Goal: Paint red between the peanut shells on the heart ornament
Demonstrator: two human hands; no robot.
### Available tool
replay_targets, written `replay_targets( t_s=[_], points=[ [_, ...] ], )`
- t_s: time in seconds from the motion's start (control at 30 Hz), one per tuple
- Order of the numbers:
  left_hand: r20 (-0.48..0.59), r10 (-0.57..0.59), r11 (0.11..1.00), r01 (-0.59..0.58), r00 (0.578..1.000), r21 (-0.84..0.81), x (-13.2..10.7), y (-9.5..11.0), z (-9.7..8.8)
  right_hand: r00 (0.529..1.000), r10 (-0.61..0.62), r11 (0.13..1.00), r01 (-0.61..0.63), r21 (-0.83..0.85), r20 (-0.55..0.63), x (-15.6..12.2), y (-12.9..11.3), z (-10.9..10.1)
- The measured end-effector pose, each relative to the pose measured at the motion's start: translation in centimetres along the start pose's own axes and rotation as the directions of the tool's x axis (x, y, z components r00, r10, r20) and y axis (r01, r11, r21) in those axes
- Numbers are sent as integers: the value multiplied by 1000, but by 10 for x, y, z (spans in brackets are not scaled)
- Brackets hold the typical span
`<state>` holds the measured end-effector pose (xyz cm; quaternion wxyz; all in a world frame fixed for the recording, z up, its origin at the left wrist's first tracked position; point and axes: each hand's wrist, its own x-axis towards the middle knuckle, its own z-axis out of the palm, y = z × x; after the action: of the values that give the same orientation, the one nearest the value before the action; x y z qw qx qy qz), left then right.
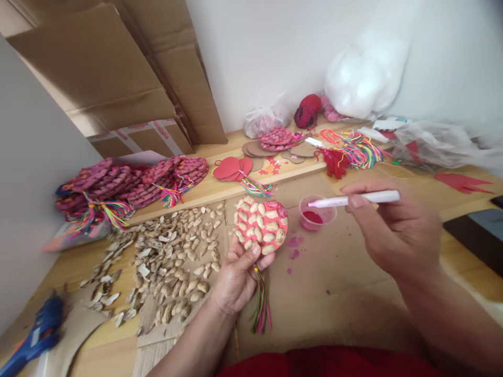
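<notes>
My left hand (pixel 240 277) pinches the lower edge of a round red card ornament (pixel 261 222) covered with rows of peanut shells. A few shells at its upper right are coloured pink. From its bottom hangs a multicoloured tassel (pixel 261 306). My right hand (pixel 387 225), partly blurred, is closed around a white marker-shaped pen (pixel 369 198) with a pink-stained tip pointing left. That tip is over a small clear plastic cup (pixel 332 215) of dark pink liquid; whether it touches the cup I cannot tell. Pink stains mark the cardboard (pixel 338 288) below the cup.
Many loose peanut shells (pixel 176 256) lie at left, near a blue glue gun (pixel 41 330). Behind them are stacked pink shell ornaments (pixel 118 180) with tassels. Red discs (pixel 230 168), coloured threads (pixel 363 149), yarn (pixel 308 111) and plastic bags (pixel 365 73) line the back. A dark device (pixel 477 238) lies right.
</notes>
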<state>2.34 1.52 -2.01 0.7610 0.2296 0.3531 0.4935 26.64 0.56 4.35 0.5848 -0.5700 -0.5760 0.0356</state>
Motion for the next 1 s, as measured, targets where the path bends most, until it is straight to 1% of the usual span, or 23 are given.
replay_targets(
  t_s=[0.1, 0.2, 0.37, 0.47, 0.57, 1.0],
  points=[
    [-12, 21, 999, -20, 1000, 30, 0, 0, 2, 999, 19, 992, -14, -124, 34, 4, 5, 0],
    [-4, 40, 998, -40, 999, 45, 0, 0, 5, 992, 0, 978, 26, -205, 124, 5, 11, 1],
    [-4, 65, 996, -65, 998, 55, 1, -1, 6, 962, -62, 953, 136, -269, 265, 5, 21, 6],
    [9, 70, 996, -70, 998, 49, 1, -1, 5, 947, -62, 943, 159, -291, 315, 4, 23, 9],
    [6, 74, 996, -74, 997, 53, 0, -2, 5, 940, -42, 943, 150, -297, 339, 3, 22, 11],
    [-15, 80, 995, -78, 997, 68, 0, -3, 6, 935, -34, 936, 154, -318, 353, -2, 22, 14]
  ],
)
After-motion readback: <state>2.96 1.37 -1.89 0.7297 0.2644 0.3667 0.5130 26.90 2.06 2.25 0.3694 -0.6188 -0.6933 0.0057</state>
